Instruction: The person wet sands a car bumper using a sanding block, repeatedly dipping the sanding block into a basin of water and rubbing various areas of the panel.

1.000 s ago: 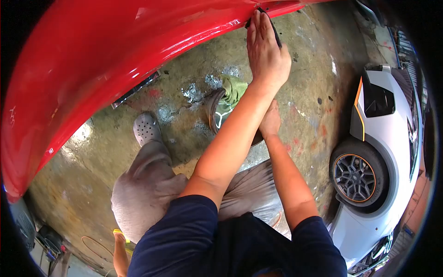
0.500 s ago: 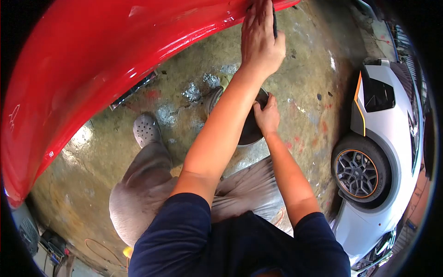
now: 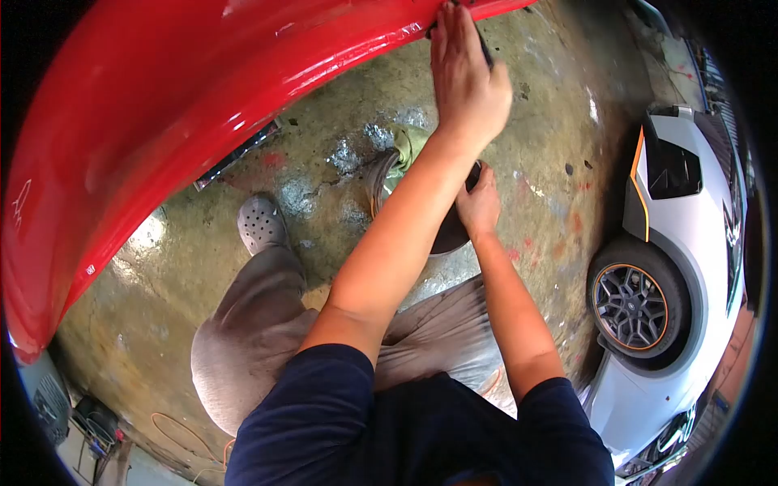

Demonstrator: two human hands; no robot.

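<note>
A glossy red car body panel curves across the upper left. My left hand reaches up to its lower edge, fingers fairly straight and pressed over a thin dark pad that shows along the hand's side. Below my left forearm stands a dark round bucket, partly hidden by that arm. My right hand is closed at the bucket's right rim; the fingertips are hidden. A pale green cloth hangs over the bucket's far side.
A silver car with an orange-trimmed wheel stands at the right. The concrete floor has wet patches and red specks. My grey clog is left of the bucket. An orange hose lies at the lower left.
My left hand has shifted slightly right and down along the panel's edge with the dark pad. More of the green cloth shows. My right hand stays at the bucket; the view has shifted slightly.
</note>
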